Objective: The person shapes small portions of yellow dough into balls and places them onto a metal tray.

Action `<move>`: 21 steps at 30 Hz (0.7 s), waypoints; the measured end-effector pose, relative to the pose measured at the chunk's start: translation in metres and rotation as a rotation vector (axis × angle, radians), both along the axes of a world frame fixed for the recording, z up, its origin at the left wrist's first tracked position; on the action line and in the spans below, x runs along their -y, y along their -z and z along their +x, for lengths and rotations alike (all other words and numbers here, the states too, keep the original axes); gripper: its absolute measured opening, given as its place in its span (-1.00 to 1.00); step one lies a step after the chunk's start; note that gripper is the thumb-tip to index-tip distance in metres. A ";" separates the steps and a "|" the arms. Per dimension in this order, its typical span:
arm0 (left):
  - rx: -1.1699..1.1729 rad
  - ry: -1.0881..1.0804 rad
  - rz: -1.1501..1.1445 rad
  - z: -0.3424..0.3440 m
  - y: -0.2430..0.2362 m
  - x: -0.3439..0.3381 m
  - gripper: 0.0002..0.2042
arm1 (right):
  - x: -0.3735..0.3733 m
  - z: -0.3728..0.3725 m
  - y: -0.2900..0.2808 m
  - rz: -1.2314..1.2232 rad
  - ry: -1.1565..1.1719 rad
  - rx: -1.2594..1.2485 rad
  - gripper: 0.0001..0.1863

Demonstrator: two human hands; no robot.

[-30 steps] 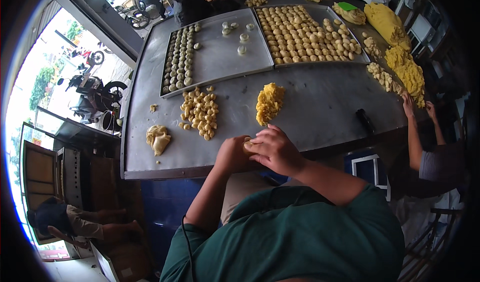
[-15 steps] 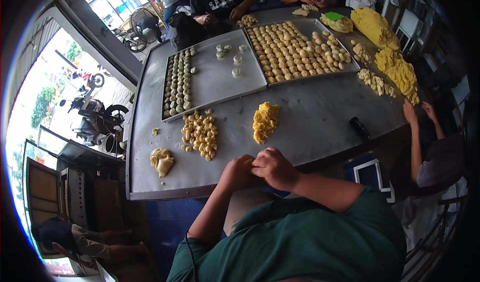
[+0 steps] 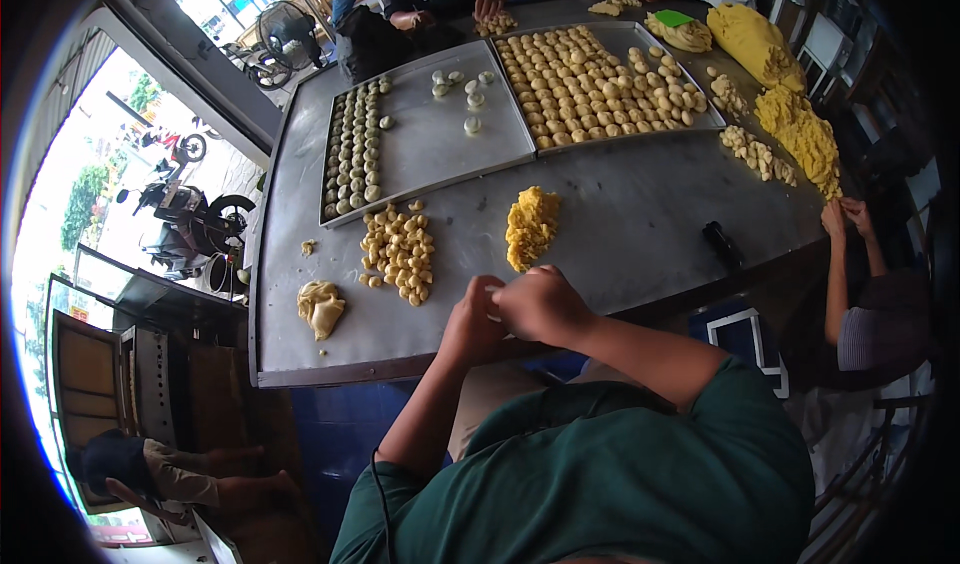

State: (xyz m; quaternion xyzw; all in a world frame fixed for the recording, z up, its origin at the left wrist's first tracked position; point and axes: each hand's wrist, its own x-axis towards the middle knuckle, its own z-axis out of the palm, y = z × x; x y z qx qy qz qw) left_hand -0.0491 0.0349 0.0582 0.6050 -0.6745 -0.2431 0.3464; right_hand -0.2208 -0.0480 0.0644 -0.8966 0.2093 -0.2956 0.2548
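Note:
At the table's near edge, my left hand (image 3: 474,320) is closed round a small pale piece of dough (image 3: 493,302), mostly hidden by the fingers. My right hand (image 3: 545,307), slightly blurred, is curled over the same piece from the right. Just beyond the hands lies a heap of crumbly yellow filling (image 3: 531,226). Left of it is a pile of small dough pieces (image 3: 398,254). A larger smooth lump of dough (image 3: 321,310) sits by the near left corner, with a small scrap (image 3: 308,248) behind it.
Two metal trays stand farther back: the left (image 3: 430,154) with rows of greenish balls, the right (image 3: 632,136) with many pale balls. A black object (image 3: 721,246) lies at right. More yellow filling (image 3: 797,134) is on the right, near a co-worker's hands (image 3: 846,216). Others work across the metal table (image 3: 440,334).
Both my hands have shifted slightly away from me and parted a little, showing the pale dough between them. Across the table, one co-worker's hand has reached to a dough pile.

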 end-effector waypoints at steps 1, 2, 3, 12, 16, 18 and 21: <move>-0.091 -0.123 0.048 -0.005 -0.009 0.000 -0.44 | -0.001 0.004 0.002 0.267 0.060 0.146 -0.86; -0.181 -0.246 0.095 -0.007 -0.013 0.001 -0.45 | 0.000 0.002 0.002 0.271 0.055 0.142 -0.86; -0.169 -0.212 0.183 0.000 -0.010 0.002 -0.52 | 0.001 -0.003 -0.001 0.201 0.009 0.125 -0.87; 0.091 -0.213 0.050 -0.005 0.002 0.000 -0.59 | 0.014 0.003 0.007 -0.028 -0.099 -0.073 -0.83; -0.384 -0.324 0.130 -0.016 0.005 0.015 -0.70 | 0.009 -0.003 0.012 0.222 0.008 0.170 -0.64; -0.290 -0.309 0.062 -0.017 -0.003 0.016 -0.71 | 0.002 -0.002 -0.002 0.374 0.181 0.245 -0.37; -0.068 -0.227 0.010 -0.015 -0.009 0.008 -0.73 | 0.004 -0.001 -0.019 0.224 0.160 0.021 -0.21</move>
